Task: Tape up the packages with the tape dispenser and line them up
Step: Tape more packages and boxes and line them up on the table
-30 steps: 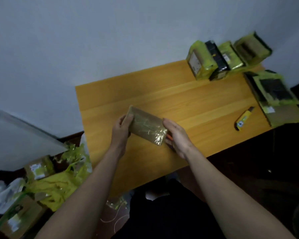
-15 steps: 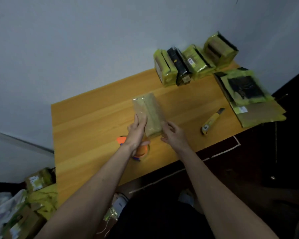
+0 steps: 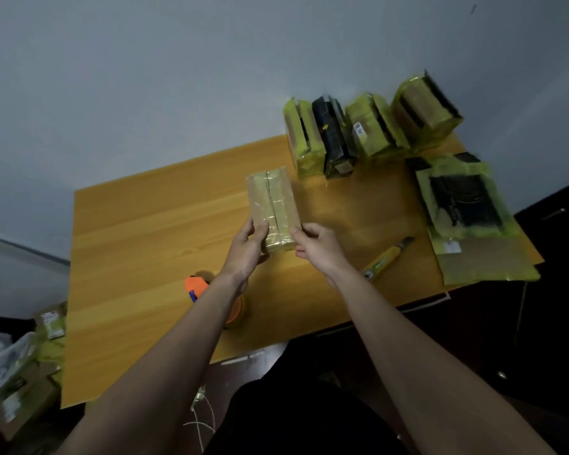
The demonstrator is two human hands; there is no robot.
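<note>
A brown package [image 3: 273, 205] wrapped in clear tape lies lengthwise on the wooden table [image 3: 138, 257], pointing toward the wall. My left hand [image 3: 247, 249] grips its near left corner. My right hand [image 3: 316, 246] holds its near right edge with thumb and fingers. An orange tape dispenser [image 3: 197, 285] sits on the table under my left forearm, partly hidden. Several packages taped in yellow-green [image 3: 368, 133] stand in a row against the wall at the back right.
A flat black package with yellow tape [image 3: 463, 198] lies on a brown one at the table's right edge. A yellow utility knife [image 3: 386, 259] lies just right of my right wrist. More boxes and yellow tape scraps [image 3: 23, 382] sit on the floor at the left.
I turned the brown package from crosswise to lengthwise and moved it toward the row at the back right. The tape dispenser came into sight under my left arm.
</note>
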